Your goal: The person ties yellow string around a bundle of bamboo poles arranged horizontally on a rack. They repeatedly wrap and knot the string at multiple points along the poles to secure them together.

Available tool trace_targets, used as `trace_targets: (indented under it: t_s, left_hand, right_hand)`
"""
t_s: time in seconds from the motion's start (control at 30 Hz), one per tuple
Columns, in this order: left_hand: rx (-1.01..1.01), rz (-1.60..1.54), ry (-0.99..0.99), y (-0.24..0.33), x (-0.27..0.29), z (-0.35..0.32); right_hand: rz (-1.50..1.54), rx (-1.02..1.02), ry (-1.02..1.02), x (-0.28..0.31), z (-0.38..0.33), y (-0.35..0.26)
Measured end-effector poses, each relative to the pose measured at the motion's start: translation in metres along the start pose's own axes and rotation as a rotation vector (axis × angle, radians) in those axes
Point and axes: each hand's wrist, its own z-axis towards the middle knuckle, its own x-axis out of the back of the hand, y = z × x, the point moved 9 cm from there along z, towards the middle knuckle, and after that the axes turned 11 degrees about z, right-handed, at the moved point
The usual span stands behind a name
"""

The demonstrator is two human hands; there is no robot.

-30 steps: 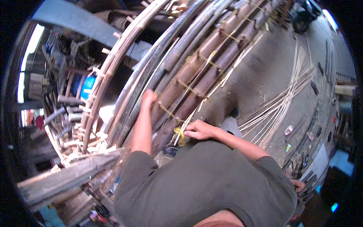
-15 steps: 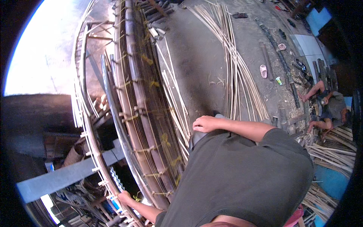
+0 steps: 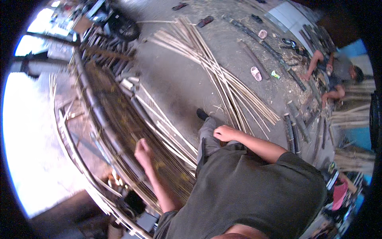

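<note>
My left hand (image 3: 144,152) is raised over a long rack of thin dark strips (image 3: 119,107) tied with yellow ties. Its fingers are curled in and slightly blurred, and nothing shows in them. A thick dark bamboo pole (image 3: 99,113) runs along the rack's left side, close by that hand. My right hand (image 3: 225,133) rests by my thigh on the grey trousers (image 3: 207,135), its fingers bent loosely together with nothing seen in them.
A crossed bundle of pale bamboo strips (image 3: 211,63) lies on the floor ahead, and more loose strips (image 3: 175,139) lie beside the rack. Dark bamboo poles (image 3: 294,131) and pink sandals (image 3: 256,73) are at right. Another person (image 3: 342,71) sits low at far right. A motorbike wheel (image 3: 125,28) stands at the back.
My left hand has left the pale outer rail and come up and right over the rack. My view has turned, and a dark-shod foot now shows ahead of me. My right hand stays by my thigh.
</note>
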Motion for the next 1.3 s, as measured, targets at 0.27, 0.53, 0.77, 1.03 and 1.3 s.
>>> trace_targets:
  t_s: [0.27,0.53,0.77,1.03,1.3]
  left_hand:
    - [-0.370,0.132,-0.857,0.026,-0.401,0.047]
    - [-0.192,0.333,-1.504,-0.013,-0.515,-0.066]
    - [-0.154,0.584,-1.528,0.003,-0.534,-0.056]
    - [0.078,0.811,-1.624,0.051,-0.537,-0.045]
    - [0.069,0.303,-1.541,0.025,-0.537,-0.070]
  right_hand:
    - [0.080,-0.750,0.475,0.124,0.054,0.239]
    - [0.074,-0.958,0.713,0.187,0.202,0.458]
    - [-0.064,-1.174,0.705,0.185,0.283,0.680]
    - [-0.264,-1.062,0.640,0.210,0.298,0.672]
    - [0.191,-0.453,1.308,0.307,0.238,0.392]
